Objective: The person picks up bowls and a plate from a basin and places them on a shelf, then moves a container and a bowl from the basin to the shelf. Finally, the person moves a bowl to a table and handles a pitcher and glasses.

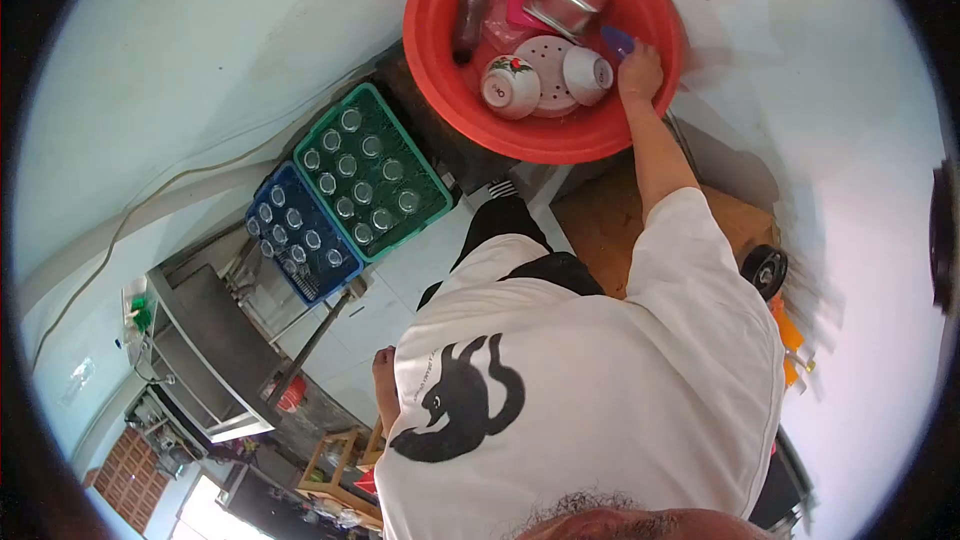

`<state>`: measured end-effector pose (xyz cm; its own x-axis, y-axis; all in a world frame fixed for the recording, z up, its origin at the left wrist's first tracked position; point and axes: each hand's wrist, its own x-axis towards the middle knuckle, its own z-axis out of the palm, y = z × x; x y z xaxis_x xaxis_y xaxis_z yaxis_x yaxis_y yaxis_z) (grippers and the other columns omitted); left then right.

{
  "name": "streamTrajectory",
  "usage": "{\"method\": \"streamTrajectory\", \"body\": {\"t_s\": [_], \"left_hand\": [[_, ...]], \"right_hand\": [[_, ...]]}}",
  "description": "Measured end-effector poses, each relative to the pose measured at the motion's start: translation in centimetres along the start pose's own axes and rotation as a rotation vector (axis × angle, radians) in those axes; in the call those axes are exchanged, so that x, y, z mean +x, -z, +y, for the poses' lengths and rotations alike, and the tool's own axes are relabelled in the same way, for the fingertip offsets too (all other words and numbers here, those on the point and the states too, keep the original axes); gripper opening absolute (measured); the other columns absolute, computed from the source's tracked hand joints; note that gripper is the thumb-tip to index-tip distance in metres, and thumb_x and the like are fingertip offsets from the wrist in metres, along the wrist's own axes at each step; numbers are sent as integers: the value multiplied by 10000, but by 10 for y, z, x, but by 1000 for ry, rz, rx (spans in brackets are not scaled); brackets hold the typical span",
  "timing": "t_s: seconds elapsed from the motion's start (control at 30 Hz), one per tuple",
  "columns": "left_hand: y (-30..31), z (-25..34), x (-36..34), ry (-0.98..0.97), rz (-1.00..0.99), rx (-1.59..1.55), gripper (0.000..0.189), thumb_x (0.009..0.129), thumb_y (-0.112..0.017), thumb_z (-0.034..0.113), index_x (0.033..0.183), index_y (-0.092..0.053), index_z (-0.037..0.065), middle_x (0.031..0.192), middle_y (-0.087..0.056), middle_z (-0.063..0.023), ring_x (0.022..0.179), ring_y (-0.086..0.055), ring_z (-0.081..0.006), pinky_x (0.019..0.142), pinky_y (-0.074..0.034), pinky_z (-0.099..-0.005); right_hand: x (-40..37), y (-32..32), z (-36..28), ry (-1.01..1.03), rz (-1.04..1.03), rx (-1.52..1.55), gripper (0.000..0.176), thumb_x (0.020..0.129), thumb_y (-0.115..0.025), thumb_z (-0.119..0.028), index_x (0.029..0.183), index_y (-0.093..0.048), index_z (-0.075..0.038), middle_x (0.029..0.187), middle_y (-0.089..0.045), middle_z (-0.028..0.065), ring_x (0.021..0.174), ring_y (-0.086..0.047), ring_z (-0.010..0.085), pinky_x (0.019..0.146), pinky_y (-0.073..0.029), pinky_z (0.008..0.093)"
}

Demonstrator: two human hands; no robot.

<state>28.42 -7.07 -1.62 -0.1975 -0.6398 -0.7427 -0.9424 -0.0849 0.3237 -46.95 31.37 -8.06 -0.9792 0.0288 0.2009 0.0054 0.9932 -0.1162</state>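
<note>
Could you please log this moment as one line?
Right hand: gripping blue item inside red basin; left hand: beside shirt; contents include: bowls, metal container

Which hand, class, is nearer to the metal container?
Right. The right hand is inside the red basin, close to the right of the metal container; the left hand is well away, outside the basin, beside the shirt.

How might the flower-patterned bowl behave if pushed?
The flower-patterned bowl would probably keep its shape, its wall looking smooth and firmly rounded. That curve might let it rock or roll; its glossy surface could be slippery.
</note>
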Motion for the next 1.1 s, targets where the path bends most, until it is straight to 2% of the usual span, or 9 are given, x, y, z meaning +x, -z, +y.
{"method": "streamTrajectory", "body": {"t_s": [0.17, 0.3, 0.37, 0.5, 0.57, 0.77, 0.9, 0.97, 1.1], "left_hand": [[8, -2, 24, -97, -7, 140, 266, 930, -535, 273, 904, -593, 15, 800, -652, -78, 741, -631, -155, 602, -520, -289], [16, -4, 50, -204, -16, 206, 270, 928, -538, 275, 903, -598, 13, 801, -656, -78, 741, -631, -151, 603, -521, -288], [19, -8, 63, -226, -71, 104, 266, 926, -542, 276, 902, -605, 18, 793, -661, -73, 728, -633, -145, 584, -521, -286], [10, -69, 149, -171, -239, -84, 227, 918, -557, 227, 916, -594, 3, 822, -655, -79, 693, -625, -147, 575, -518, -295], [11, -92, 174, -406, -446, -354, 186, 906, -563, 173, 919, -578, -12, 828, -640, -104, 716, -612, -164, 620, -501, -291], [26, -120, 200, -328, -518, 258, 190, 902, -545, 182, 943, -566, -2, 851, -630, -114, 756, -609, -181, 646, -483, -302], [29, -134, 201, -349, -591, 448, 221, 911, -527, 225, 958, -566, 13, 875, -636, -107, 771, -617, -187, 647, -486, -317], [22, -127, 202, -396, -622, 490, 237, 915, -519, 247, 966, -566, 20, 886, -638, -104, 779, -621, -190, 647, -488, -324], [-12, -98, 184, -499, -708, 494, 270, 924, -501, 291, 981, -565, 35, 910, -644, -97, 794, -629, -196, 648, -491, -338]], "right_hand": [[-22, 30, -9, 27, 46, 70, 304, 833, -507, -192, 1093, -615, -80, 993, -634, 144, 935, -607, 325, 783, -490, 453], [-45, 51, -31, -612, 29, 668, 327, 817, -536, -210, 1057, -642, -14, 1018, -646, 206, 961, -616, 351, 828, -481, 422], [-68, 70, -47, -624, 1, 754, 350, 810, -552, -213, 1079, -638, -6, 1025, -645, 217, 944, -628, 349, 840, -479, 419], [-136, 80, -74, -673, 91, 1510, 366, 860, -582, -147, 1153, -545, 69, 972, -617, 147, 841, -625, 225, 653, -572, 327], [-194, 155, -91, -677, -17, 1731, 330, 887, -558, -117, 1149, -506, 77, 1000, -582, 162, 811, -624, 226, 603, -593, 297], [-421, 220, -76, -610, -394, 1630, 237, 886, -543, -135, 1024, -540, 59, 755, -641, 160, 572, -646, 231, 494, -542, 331], [-591, 203, -8, -788, -424, 1485, 250, 882, -579, -172, 1027, -563, 32, 760, -637, 140, 577, -646, 206, 495, -547, 306], [-656, 249, 20, -1067, -392, 1509, 264, 880, -576, -193, 1023, -569, 29, 770, -635, 140, 575, -647, 205, 485, -548, 311], [-770, 244, 92, -1206, -292, 1312, 234, 823, -582, -117, 957, -569, 74, 737, -636, 170, 587, -659, 240, 500, -569, 338]]}}
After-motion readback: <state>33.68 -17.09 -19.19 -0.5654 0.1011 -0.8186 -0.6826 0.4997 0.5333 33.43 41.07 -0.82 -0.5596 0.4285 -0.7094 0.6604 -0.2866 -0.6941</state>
